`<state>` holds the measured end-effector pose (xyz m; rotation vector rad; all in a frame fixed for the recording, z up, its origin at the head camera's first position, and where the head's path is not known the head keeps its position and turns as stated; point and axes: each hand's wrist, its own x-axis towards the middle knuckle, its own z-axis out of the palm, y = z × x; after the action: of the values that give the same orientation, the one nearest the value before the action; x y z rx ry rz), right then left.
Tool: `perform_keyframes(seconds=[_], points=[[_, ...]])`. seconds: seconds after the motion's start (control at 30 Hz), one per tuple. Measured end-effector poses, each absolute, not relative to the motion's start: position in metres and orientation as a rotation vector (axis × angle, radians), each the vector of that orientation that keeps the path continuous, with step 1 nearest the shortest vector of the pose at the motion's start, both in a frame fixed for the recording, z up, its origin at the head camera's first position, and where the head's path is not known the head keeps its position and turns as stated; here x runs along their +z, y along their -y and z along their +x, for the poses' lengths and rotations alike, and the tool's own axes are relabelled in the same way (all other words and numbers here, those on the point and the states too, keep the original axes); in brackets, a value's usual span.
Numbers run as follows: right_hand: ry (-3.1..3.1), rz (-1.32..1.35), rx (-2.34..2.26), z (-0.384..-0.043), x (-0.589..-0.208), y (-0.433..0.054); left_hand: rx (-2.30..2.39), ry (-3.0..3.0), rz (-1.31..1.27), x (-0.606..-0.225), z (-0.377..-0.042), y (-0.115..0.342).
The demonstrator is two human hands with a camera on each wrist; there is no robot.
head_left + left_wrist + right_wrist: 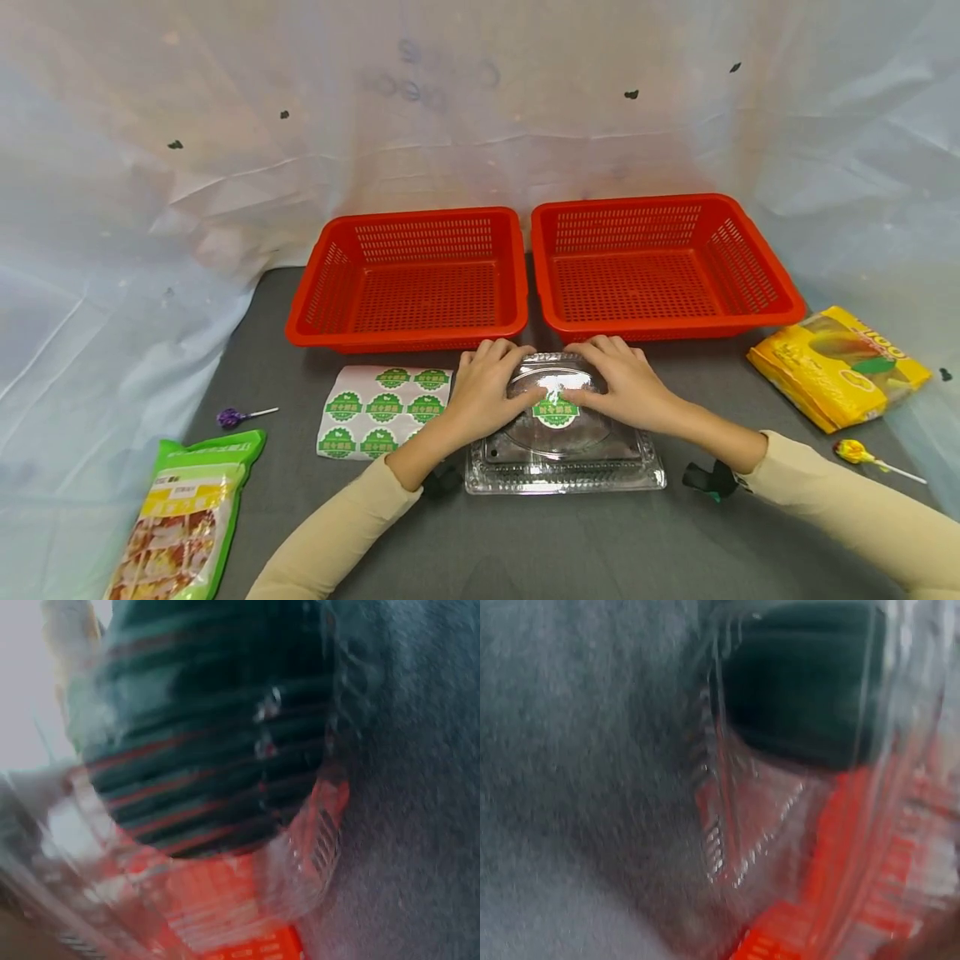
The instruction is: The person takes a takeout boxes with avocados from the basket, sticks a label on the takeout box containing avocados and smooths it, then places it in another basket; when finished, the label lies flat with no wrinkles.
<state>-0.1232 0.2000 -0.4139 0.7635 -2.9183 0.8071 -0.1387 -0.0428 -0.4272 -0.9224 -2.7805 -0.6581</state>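
Note:
A clear plastic clamshell container [566, 475] lies before me with a round green-and-white sticker [556, 412] on its lid. My left hand [483, 394] grips its left side, fingers bent over the far edge and thumb on the lid beside the sticker. On the opposite side, my right hand [628, 390] holds it the same way, its thumb touching the sticker's right edge. Both wrist views are blurred; the clear ridged wall of the container shows close up in the left wrist view [300, 877] and right wrist view [731, 851].
Two red baskets [408, 340] [667, 323] stand behind the container. A sheet of green stickers [382, 408] lies to the left, with a purple lollipop [231, 417] and a green food bag [180, 517] beyond. At right are a yellow packet [840, 367] and a yellow lollipop [852, 452].

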Motion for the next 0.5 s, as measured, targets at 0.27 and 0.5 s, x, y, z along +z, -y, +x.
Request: perform_keyframes(seconds=[0.27,0.5], points=[[3.016,0.873,0.834,-0.131,-0.41,-0.213,-0.58,2.834,-0.994,-0.425,-0.143,0.049],[3.017,0.909,1.201,-0.133,-0.408,-0.237,-0.862,2.699,-1.112,-0.426,-0.139,0.066]])
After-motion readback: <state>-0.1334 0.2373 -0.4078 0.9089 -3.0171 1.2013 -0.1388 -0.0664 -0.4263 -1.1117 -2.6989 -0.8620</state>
